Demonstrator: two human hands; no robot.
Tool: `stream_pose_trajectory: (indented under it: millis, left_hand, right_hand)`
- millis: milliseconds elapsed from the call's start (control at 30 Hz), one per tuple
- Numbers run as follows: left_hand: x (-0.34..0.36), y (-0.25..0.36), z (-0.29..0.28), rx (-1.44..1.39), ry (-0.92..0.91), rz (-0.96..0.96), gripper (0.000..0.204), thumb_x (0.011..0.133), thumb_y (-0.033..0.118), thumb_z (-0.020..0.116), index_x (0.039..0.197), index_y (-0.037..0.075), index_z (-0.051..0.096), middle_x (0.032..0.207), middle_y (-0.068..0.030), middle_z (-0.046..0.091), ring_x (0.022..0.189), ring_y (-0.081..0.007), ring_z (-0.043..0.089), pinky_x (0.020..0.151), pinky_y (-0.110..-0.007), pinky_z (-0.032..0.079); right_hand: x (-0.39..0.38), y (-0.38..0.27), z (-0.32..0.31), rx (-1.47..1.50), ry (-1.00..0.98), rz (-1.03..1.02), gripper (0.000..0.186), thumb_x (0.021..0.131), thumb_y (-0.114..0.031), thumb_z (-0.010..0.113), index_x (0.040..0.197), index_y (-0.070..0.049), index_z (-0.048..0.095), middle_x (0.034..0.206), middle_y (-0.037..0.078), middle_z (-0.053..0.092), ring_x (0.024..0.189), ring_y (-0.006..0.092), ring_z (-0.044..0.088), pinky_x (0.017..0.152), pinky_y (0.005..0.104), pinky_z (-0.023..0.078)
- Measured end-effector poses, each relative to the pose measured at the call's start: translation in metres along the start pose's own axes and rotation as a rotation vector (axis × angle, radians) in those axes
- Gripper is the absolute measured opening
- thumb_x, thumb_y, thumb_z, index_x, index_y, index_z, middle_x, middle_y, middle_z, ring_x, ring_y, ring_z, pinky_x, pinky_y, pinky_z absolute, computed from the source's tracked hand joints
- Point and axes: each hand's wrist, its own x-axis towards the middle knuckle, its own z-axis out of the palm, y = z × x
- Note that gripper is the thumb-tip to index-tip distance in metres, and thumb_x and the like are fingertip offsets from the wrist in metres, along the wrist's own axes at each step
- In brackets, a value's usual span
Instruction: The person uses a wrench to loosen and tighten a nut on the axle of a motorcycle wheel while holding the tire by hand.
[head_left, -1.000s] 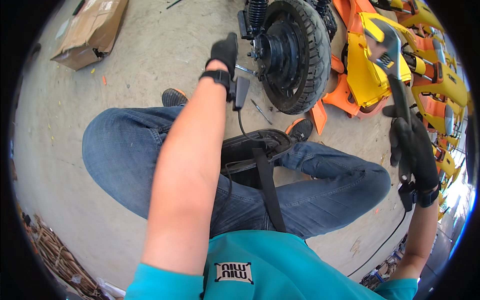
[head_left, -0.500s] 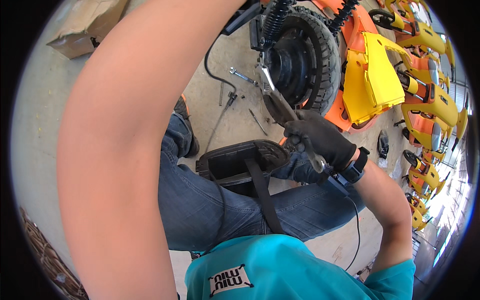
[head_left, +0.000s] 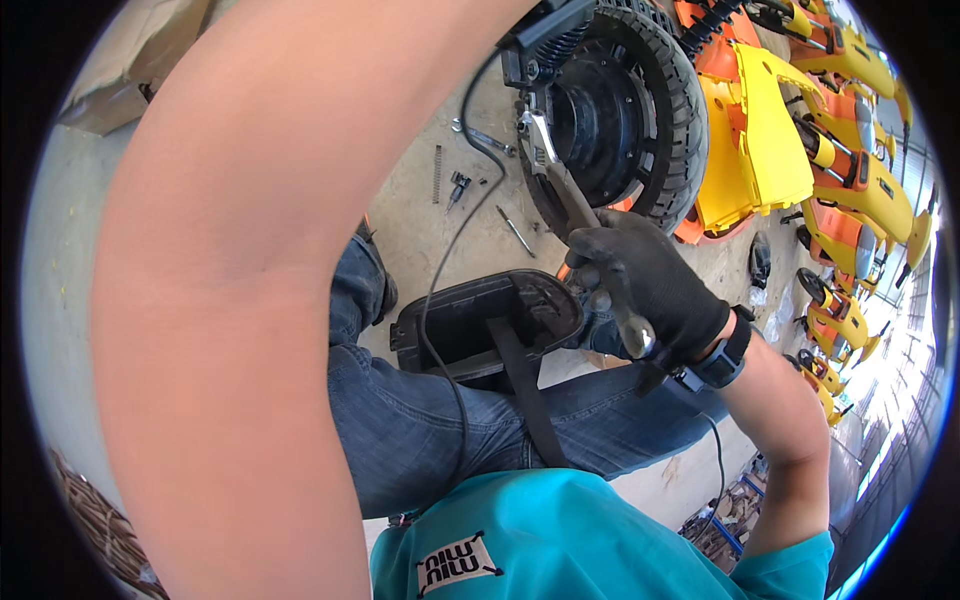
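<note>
My right hand point(head_left: 660, 285), in a black glove, is wrapped round the handle of an adjustable wrench point(head_left: 572, 195). The wrench's head lies against the axle area at the near side of a black wheel hub point(head_left: 595, 125), inside a knobby tyre point(head_left: 688, 140). Whether the jaws grip a nut is too small to tell. My left forearm point(head_left: 230, 270) crosses the left of the picture and reaches up past the scooter's rear; the left hand lies beyond the top edge, and a black strap or device shows near that wrist.
On the concrete floor lie a combination wrench point(head_left: 485, 137), a spring point(head_left: 437, 175), a small black fitting point(head_left: 458, 188) and a thin metal rod point(head_left: 517, 232). A black open bin point(head_left: 410, 335) sits between my legs. Yellow body panels point(head_left: 755, 140) and several yellow scooters point(head_left: 860, 190) stand right.
My view has shifted slightly, and the cable from my left arm now hangs farther right, across the bin. My right hand keeps its hold on the adjustable wrench, its head still at the hub.
</note>
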Motion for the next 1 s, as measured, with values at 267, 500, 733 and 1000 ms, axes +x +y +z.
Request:
stream_pose_trajectory:
  millis: [267, 500, 733, 1000]
  left_hand:
    - [0.002, -0.013, 0.018, 0.136, -0.1, 0.153, 0.042, 0.096, 0.038, 0.054, 0.125, 0.01, 0.067, 0.123, -0.0133, 0.068, 0.112, -0.0271, 0.066, 0.092, -0.037, 0.052]
    - [0.005, -0.015, 0.025, 0.207, -0.037, 0.266, 0.034, 0.096, 0.027, 0.053, 0.123, 0.012, 0.068, 0.124, -0.0104, 0.068, 0.114, -0.0243, 0.065, 0.095, -0.033, 0.051]
    - [0.036, -0.031, 0.053, -0.071, 0.024, 0.1, 0.032, 0.098, 0.024, 0.051, 0.121, 0.012, 0.069, 0.124, -0.0106, 0.067, 0.115, -0.0244, 0.065, 0.097, -0.032, 0.05]
    - [0.019, -0.037, 0.055, 0.13, 0.206, 0.215, 0.02, 0.085, 0.018, 0.061, 0.099, 0.013, 0.074, 0.095, -0.0133, 0.074, 0.09, -0.0312, 0.072, 0.078, -0.04, 0.058]
  right_hand:
    - [0.019, -0.016, -0.009, 0.252, -0.107, 0.258, 0.014, 0.096, -0.01, 0.055, 0.101, 0.001, 0.062, 0.08, 0.005, 0.062, 0.065, 0.0101, 0.061, 0.058, 0.0222, 0.05]
    - [0.026, -0.001, -0.008, 0.558, -0.032, 0.304, 0.02, 0.1, -0.016, 0.054, 0.106, 0.001, 0.062, 0.086, 0.005, 0.065, 0.067, 0.0097, 0.063, 0.057, 0.021, 0.052]
    - [0.027, -0.006, -0.004, 0.836, 0.003, 0.6, 0.024, 0.1, -0.021, 0.053, 0.106, 0.001, 0.059, 0.084, 0.005, 0.063, 0.064, 0.0079, 0.061, 0.049, 0.0195, 0.05]
    - [0.034, -0.052, -0.04, 0.838, -0.187, 1.08, 0.024, 0.1, -0.022, 0.052, 0.101, 0.002, 0.057, 0.079, 0.003, 0.058, 0.061, 0.0069, 0.057, 0.049, 0.0218, 0.047]
